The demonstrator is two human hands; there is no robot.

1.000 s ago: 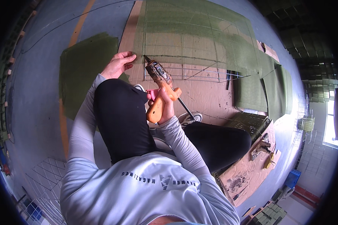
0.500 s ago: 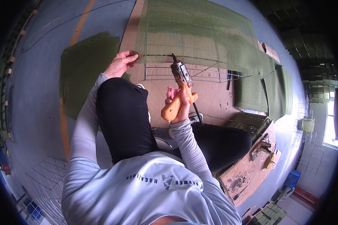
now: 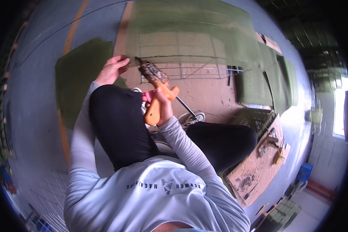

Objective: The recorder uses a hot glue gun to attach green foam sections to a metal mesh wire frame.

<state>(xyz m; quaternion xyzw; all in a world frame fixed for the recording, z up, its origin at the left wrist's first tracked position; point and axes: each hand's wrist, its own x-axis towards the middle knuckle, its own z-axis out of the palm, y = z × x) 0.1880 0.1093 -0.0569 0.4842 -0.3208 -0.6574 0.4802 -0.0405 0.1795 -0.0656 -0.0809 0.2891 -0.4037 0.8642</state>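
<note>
The person's right hand [image 3: 165,108] was wrapped around the handle of an orange glue gun [image 3: 158,92], fingers curled by its pink trigger [image 3: 147,95]. The gun was held above the floor in front of the knees, its dark, crusted barrel angled forward and leftward. The nozzle tip sat just beside the left hand [image 3: 110,71], over the near left corner of a green mesh sheet [image 3: 189,19]; whether it touched could not be told. The left thumb and forefinger came close together at that corner, but whether they pinched the mesh was unclear.

The sheet lay partly over a wire frame [image 3: 180,65], both on brown cardboard [image 3: 214,92]. The barrel hid a bit of the frame, and a black stick [image 3: 186,106] slanted from the gun toward a shoe [image 3: 195,118]. The bent left knee [image 3: 112,100] stood close below the hands, covering part of the floor.

Another green piece [image 3: 79,77] lay left of the left hand. On the right were more green sheets [image 3: 255,87], then a green crate [image 3: 255,117] and a stained cardboard slab [image 3: 255,174] bearing a yellow object [image 3: 278,156], near the right knee [image 3: 230,141].
</note>
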